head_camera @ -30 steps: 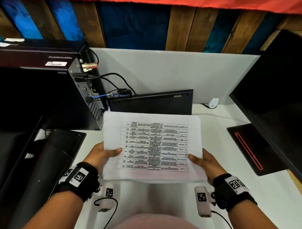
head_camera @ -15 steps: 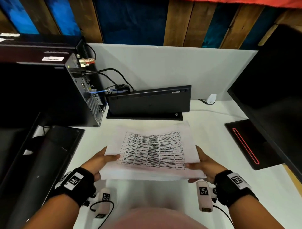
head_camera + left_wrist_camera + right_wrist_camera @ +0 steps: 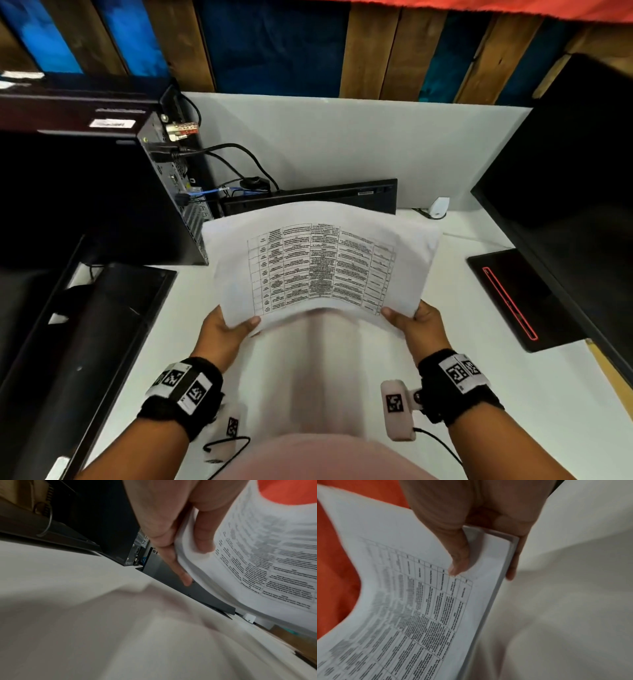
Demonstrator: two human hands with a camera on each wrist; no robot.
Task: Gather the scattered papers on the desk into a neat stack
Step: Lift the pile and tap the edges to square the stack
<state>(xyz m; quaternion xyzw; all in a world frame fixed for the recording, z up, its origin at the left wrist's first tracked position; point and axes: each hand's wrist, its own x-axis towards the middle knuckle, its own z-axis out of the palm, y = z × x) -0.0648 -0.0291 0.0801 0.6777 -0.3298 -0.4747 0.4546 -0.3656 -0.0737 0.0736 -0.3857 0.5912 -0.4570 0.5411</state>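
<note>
Tabletop [image 3: 462, 394]: white, with a white partition panel [image 3: 342, 147] standing along its far edge.

Monitor, right [image 3: 565, 178]: large, black, screen dark, on the right side of the tabletop; its flat black base [image 3: 513, 294] carries a red line.

Computer tower [image 3: 102, 192]: black, far left, rear ports facing right, black and blue cables [image 3: 236, 161] plugged in and running toward the partition.

Monitor, left [image 3: 85, 342]: black, at the near left of the tabletop, below the tower.

Keyboard [image 3: 315, 200]: black, propped on edge against the partition, its lower part hidden behind the papers.

Stack of papers [image 3: 322, 263]: white sheets, top sheet printed with a ruled table of text. Held above the middle of the tabletop, clear of the surface, far edge tilted up toward the keyboard, middle bowed. The wrist views show several sheets with edges roughly aligned.

Left hand [image 3: 222, 332]: grip closed on the near-left corner of the stack, thumb on the top sheet, fingers [image 3: 173, 558] underneath.

Right hand [image 3: 419, 325]: grip closed on the near-right corner, thumb [image 3: 458, 561] pressed on the printed face, fingers wrapped under the edge.

Wristbands [image 3: 181, 387]: black, with square coded markers, one on each wrist.

Small white device [image 3: 438, 207]: at the far right foot of the partition, cable attached.
</note>
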